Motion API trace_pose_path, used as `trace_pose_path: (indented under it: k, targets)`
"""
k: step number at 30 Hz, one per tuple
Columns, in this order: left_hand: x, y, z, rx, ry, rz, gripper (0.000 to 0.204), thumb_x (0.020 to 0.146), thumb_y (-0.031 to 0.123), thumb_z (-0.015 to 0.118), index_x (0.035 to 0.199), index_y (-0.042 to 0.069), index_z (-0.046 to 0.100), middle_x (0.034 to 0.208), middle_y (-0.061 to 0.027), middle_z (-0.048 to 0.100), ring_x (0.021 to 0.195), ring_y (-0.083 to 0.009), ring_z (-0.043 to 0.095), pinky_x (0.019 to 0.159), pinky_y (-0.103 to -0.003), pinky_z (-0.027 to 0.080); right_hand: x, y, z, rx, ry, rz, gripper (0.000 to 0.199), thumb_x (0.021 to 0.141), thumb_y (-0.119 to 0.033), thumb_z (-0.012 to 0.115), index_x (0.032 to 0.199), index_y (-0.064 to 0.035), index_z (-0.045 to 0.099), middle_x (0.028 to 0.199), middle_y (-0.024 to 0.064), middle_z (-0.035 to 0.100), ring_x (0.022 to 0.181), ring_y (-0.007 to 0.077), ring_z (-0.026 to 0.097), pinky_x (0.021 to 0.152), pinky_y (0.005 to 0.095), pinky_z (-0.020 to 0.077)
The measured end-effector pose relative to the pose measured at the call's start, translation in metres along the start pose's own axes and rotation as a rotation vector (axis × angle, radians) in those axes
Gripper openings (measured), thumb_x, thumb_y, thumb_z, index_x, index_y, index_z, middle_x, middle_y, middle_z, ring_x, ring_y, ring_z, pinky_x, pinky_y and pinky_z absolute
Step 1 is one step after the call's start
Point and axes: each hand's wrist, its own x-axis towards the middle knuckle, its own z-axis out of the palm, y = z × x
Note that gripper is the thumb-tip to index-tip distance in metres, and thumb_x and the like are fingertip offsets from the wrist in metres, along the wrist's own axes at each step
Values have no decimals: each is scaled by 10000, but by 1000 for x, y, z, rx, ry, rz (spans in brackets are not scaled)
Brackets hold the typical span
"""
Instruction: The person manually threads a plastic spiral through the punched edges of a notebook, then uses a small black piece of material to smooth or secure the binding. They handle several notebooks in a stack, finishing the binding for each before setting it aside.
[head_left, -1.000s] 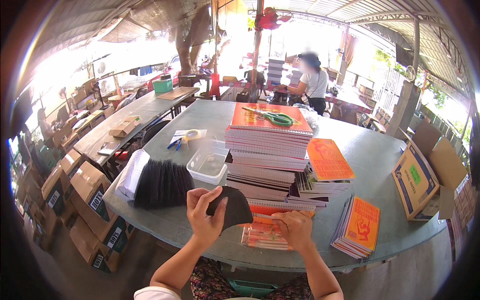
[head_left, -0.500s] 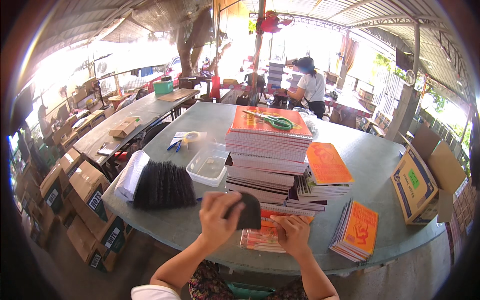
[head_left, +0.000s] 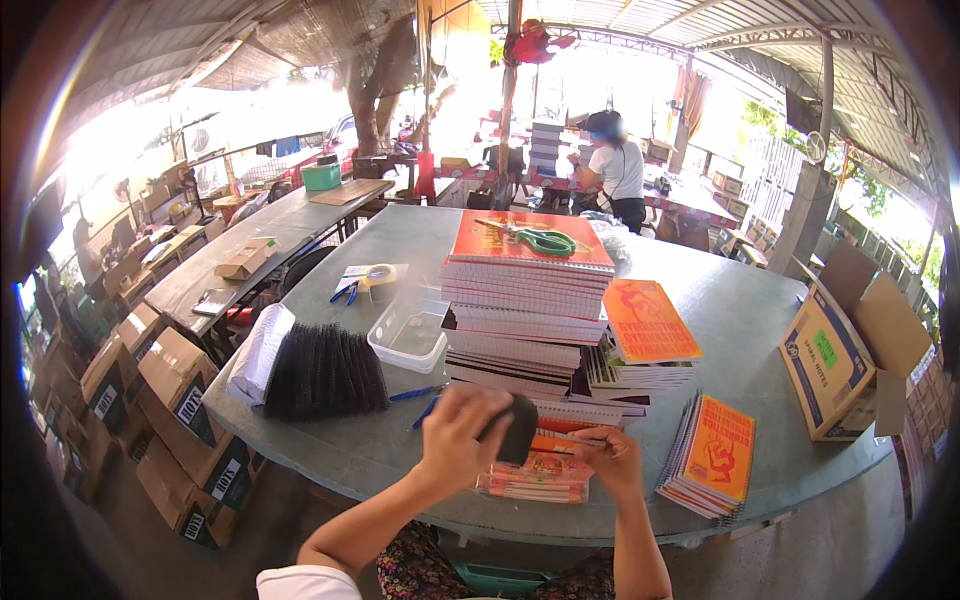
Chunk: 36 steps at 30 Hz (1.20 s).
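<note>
My left hand [head_left: 462,430] is wrapped round a dark block [head_left: 518,432] with a rounded edge, raised over the near end of the book pile. Just to its right my right hand [head_left: 612,458] pinches the edge of an orange-covered notebook [head_left: 556,441], partly hidden by the block. Under both hands, near the table's front edge, lies a low orange and white stack [head_left: 535,488]. Behind them rises a tall pile of notebooks [head_left: 525,285] with green-handled scissors [head_left: 545,241] on top. Finished-looking spiral notebooks [head_left: 712,455] stand stacked at the right.
On the left are black spiral coils [head_left: 325,368], a white roll [head_left: 262,350], a clear plastic tub [head_left: 408,335], a tape roll [head_left: 380,275], pliers [head_left: 345,292] and blue pens [head_left: 416,393]. An open carton [head_left: 835,365] sits at the right edge. A person [head_left: 615,170] works behind.
My left hand has moved slightly right with the dark block. My right hand has gone from lying on the orange cover to pinching the notebook's edge, lifted a little.
</note>
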Motion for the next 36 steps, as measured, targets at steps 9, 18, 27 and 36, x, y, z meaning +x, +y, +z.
trace_pose_path:
  k: [9,18,27,36]
  targets:
    - [12,4,16,94,288,82,324,675,21,719,974,127,655,874,-88,584,781,-240,569,653,-334,499,-2,10,8,105,118,-16,105,857,-90,653,902,6,653,898,59,650,810,100,570,725,239,470]
    - [23,19,31,23,97,140,304,683,19,712,967,109,653,834,-67,580,791,-249,591,645,-342,503,-4,26,1,7,-38,81,458,960,-375,464,976,46,645,916,81,654,833,129,583,776,267,457]
    - [33,57,-44,-121,498,33,323,678,45,725,984,107,640,865,-80,605,834,-233,581,641,-329,490,-12,22,4,16,3,-134,390,921,-351,557,983,23,648,915,77,659,846,112,587,760,234,463]
    - [-5,16,31,22,14,109,319,686,48,719,990,107,646,905,-64,574,752,-229,606,607,-326,515,-10,21,4,65,29,-78,372,942,-328,519,990,25,626,894,37,642,811,80,550,745,223,416]
